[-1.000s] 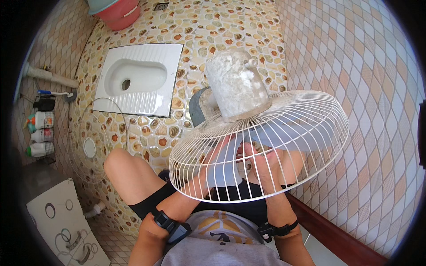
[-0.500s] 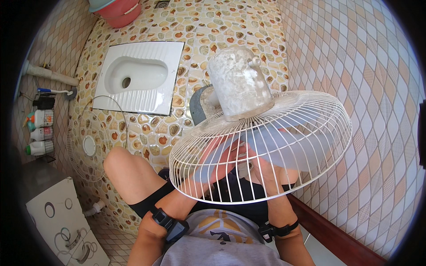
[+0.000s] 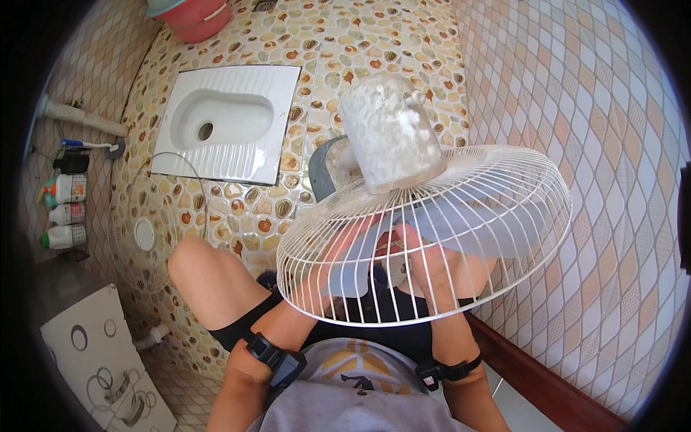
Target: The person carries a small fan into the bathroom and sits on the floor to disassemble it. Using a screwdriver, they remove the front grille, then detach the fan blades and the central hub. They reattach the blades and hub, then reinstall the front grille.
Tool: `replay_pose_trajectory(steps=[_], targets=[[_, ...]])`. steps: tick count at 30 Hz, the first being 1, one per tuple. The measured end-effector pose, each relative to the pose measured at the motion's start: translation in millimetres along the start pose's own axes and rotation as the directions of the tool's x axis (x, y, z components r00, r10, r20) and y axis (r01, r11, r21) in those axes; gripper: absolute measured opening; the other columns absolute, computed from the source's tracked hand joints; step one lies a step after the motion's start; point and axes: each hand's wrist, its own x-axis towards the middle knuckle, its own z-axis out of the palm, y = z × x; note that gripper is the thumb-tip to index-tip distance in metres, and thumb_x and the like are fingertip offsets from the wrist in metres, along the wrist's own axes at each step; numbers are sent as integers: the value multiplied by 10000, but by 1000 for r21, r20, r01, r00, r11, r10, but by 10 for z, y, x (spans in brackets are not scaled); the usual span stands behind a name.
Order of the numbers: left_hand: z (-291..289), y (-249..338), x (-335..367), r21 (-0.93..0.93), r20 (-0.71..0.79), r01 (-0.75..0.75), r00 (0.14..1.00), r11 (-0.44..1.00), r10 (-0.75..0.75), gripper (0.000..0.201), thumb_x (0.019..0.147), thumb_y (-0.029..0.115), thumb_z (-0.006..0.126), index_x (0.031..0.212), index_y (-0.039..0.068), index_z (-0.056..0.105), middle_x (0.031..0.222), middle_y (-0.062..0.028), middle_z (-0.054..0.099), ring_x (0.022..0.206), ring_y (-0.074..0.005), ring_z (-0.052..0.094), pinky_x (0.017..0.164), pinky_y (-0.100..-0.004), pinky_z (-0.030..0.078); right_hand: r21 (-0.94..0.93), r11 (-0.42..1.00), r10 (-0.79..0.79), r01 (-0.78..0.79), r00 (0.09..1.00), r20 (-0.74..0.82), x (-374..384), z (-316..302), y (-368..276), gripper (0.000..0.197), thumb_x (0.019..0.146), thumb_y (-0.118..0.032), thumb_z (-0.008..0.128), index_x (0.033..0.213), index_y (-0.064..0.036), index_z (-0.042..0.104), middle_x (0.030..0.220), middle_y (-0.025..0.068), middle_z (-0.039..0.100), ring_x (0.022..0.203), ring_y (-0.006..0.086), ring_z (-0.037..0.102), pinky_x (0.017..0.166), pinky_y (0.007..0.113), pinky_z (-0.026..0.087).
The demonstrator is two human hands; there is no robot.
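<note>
A white, dirt-stained fan head stands tilted in front of me, its motor housing (image 3: pixel 389 137) on top and its wire guard (image 3: pixel 497 171) opening toward me. Bluish translucent fan blades (image 3: pixel 471 229) show through the wires. Inside the guard, my left hand (image 3: pixel 351 241) is closed on a blade close to the hub. My right hand (image 3: pixel 423 250) has its fingers curled at the hub; what they pinch is hidden. Wires partly cover both hands. Behind the housing a dark grey-green part of the stand (image 3: pixel 324 171) shows.
A detached wire guard (image 3: pixel 145 235) leans left of my knee. Beyond it a white squat toilet (image 3: pixel 229 126) is set in the pebble-patterned floor. A red bucket (image 3: pixel 196 21) stands far left, bottles in a rack (image 3: pixel 68 212) at the left wall. The tiled wall (image 3: pixel 576 144) is close on the right.
The fan blades have turned slightly inside the guard, and both hands have shifted a little at the hub. The guard and housing have barely moved.
</note>
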Motion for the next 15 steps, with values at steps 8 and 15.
replay_pose_trajectory(steps=[8, 15], targets=[[205, 146, -493, 763, -96, -155, 933, 627, 346, 309, 1021, 239, 608, 1221, 3, 606, 1114, -118, 681, 920, -209, 701, 836, -347, 578, -151, 971, -190, 184, 981, -26, -49, 149, -349, 319, 888, -100, 762, 1157, 48, 673, 1089, 101, 701, 941, 171, 671, 836, 301, 551], [543, 278, -736, 945, 214, -324, 724, 49, 656, 189, 997, 103, 597, 1117, -29, 661, 969, -126, 696, 825, -190, 650, 767, -309, 515, -184, 955, -244, 232, 968, -51, -25, 128, -290, 364, 855, -71, 798, 1171, 10, 637, 1022, 74, 690, 888, 160, 670, 763, 273, 556]])
